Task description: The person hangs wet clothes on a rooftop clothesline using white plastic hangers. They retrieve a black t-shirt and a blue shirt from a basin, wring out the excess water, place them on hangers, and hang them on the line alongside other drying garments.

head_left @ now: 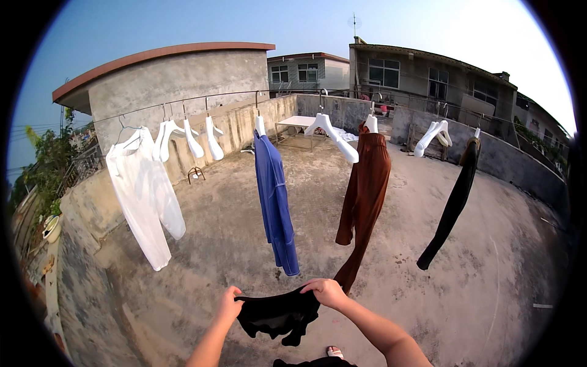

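Note:
A black garment (278,315) is stretched by its upper edge between my two hands, low in front of me. Its lower part hangs loose in folds, so its exact kind is unclear. My left hand (229,304) pinches the left corner of that edge. At the opposite corner, my right hand (328,293) grips the cloth with the fingers closed. Ahead of the hands hang a blue long garment (273,202) and brown trousers (370,177), each on a white hanger. The tip of one brown leg reaches down behind my right hand.
A wire line (235,93) crosses the yard, bearing a white long garment (143,189) at left, a dark long garment (454,205) at right and several bare hangers such as a white hanger (331,136). Behind stand a white table (299,122) and a concrete wall (244,125).

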`<state>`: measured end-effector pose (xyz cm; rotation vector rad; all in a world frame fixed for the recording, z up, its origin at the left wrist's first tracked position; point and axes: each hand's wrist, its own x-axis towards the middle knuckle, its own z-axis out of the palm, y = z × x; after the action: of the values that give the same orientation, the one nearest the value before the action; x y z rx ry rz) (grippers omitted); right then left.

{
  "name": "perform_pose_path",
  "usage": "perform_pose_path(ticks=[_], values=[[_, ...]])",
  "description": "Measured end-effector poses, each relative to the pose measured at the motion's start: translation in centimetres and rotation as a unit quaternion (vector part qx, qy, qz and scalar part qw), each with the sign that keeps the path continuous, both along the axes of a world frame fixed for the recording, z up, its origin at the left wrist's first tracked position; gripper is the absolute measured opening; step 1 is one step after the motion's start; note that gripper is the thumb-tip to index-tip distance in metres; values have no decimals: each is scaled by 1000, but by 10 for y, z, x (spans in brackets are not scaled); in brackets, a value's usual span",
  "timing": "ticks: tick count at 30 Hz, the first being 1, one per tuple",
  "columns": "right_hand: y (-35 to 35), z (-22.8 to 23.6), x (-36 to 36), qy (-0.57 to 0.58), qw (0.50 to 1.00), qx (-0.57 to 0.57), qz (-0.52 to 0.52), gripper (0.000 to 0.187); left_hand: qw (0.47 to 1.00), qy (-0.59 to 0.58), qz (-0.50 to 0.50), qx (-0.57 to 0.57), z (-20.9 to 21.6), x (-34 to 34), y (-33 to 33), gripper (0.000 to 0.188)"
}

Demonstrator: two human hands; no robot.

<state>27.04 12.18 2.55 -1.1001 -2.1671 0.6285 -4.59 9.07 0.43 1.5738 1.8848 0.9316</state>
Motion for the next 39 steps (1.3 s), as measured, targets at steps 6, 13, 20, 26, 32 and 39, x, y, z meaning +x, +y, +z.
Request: perform_pose_path(ticks=[6,13,20,26,32,39], values=[[67,45,44,-10,956,-215,201,28,975,-150,88,136,-17,26,27,18],[199,199,111,59,909,393,-127,42,944,-222,153,188,14,85,24,19],[356,214,129,52,982,114,-138,79,904,-234,233,272,5,89,32,24],[393,242,86,184,974,49,-120,55,899,-149,305,279,0,69,-5,21],[399,255,77,302,941,-91,-127,44,873,-229,299,310,41,87,-24,34],[231,121,42,376,912,-155,-48,46,865,-369,260,216,63,81,-66,26]])
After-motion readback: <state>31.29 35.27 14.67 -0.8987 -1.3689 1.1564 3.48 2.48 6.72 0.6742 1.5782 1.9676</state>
